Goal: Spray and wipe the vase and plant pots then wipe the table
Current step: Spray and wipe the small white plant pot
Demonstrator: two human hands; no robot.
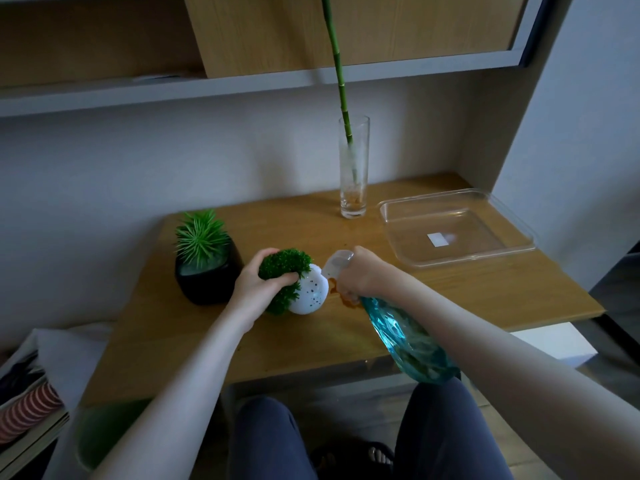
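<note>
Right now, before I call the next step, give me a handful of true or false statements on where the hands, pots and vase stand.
1. The left hand grips the mossy plant of the white speckled pot, which is tilted over. True.
2. The right hand holds a cloth. False: it holds the blue spray bottle, nozzle close to the white pot.
3. The black pot lies on its side. False: it stands upright on the table, left of the white pot.
4. The glass vase stands upright at the back with a green stalk in it. True.
5. The clear tray holds the vase. False: the vase stands beside it, to its left.
</note>
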